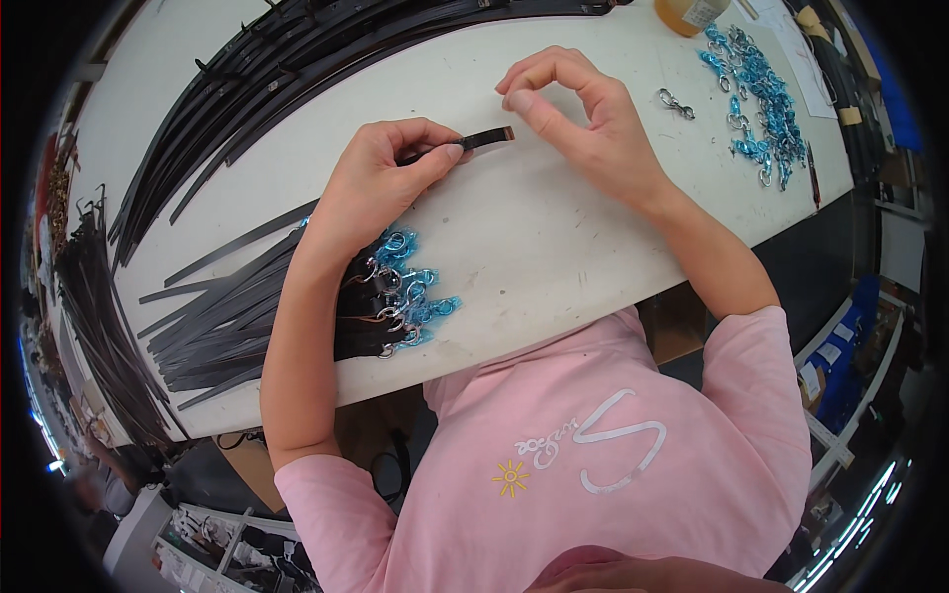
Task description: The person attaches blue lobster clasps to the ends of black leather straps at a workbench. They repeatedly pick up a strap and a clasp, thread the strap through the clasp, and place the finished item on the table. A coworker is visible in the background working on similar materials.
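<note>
Thumb and fingers of my left hand (pixel 388 166) are closed on a narrow black strap (pixel 486 138). Its short free end sticks out to the right and shows a brownish tip. My right hand (pixel 605 124) hovers just beyond that end, apart from it, with thumb and fingertips pinched together; whatever they may hold is too small to make out. Below my left forearm lies a bundle of dark straps (pixel 222 331), with silver metal clasps (pixel 390 311) partly wrapped in blue film at their right ends. A single silver clasp (pixel 676 104) rests to the right of my right hand.
A heap of blue-wrapped clasps (pixel 766 94) lies at the right of the white table (pixel 563 252). Beside it is a thin pen-like tool (pixel 813 176). Long dark straps (pixel 267 74) curve across the far left; more hang over the left edge. An amber-filled container (pixel 689 14) stands at the back.
</note>
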{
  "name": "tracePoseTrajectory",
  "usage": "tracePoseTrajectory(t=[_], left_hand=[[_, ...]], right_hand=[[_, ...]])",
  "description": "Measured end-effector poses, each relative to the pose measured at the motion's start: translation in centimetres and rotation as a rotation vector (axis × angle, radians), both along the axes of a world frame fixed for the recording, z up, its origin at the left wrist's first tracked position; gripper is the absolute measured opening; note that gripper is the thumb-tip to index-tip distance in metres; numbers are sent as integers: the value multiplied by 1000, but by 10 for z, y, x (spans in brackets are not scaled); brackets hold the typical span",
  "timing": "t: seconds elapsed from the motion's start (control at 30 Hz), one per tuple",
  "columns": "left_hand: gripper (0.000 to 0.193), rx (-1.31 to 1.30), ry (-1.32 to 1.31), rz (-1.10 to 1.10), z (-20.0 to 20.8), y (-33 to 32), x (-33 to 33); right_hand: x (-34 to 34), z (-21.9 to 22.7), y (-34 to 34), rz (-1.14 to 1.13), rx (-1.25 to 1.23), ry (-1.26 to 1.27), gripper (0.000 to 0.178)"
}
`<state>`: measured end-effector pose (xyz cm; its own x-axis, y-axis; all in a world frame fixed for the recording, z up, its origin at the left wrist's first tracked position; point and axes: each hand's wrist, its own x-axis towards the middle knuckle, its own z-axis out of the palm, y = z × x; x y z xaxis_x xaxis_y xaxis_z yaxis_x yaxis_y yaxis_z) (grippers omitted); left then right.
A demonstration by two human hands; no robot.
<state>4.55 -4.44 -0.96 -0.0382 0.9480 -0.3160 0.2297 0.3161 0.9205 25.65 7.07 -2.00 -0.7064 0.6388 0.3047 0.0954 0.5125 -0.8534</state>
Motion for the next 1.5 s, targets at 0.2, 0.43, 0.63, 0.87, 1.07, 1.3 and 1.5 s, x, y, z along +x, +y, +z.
tracePoseTrajectory(t=[0.2,0.43,0.63,0.87,1.07,1.3,1.5], left_hand=[[21,-2,-11,25,2,2,2],[20,105,95,21,0,0,8],[20,46,-11,5,5,1,6],[26,-32,-79,-28,6,-1,-6],[26,7,-12,-45,-2,-2,-7],[24,64,20,-52,-5,-4,-6],[23,82,55,-79,-4,-4,-6]], right_hand=[[1,5,-17,64,-206,-166,20],[-6,1,-19,24,-286,-129,11],[-7,-1,-18,27,-226,-104,10],[-7,-6,-19,31,10,-120,10],[-14,-15,-15,46,360,-120,11],[-8,-1,-7,107,160,1,6],[20,13,12,206,-34,-35,16]])
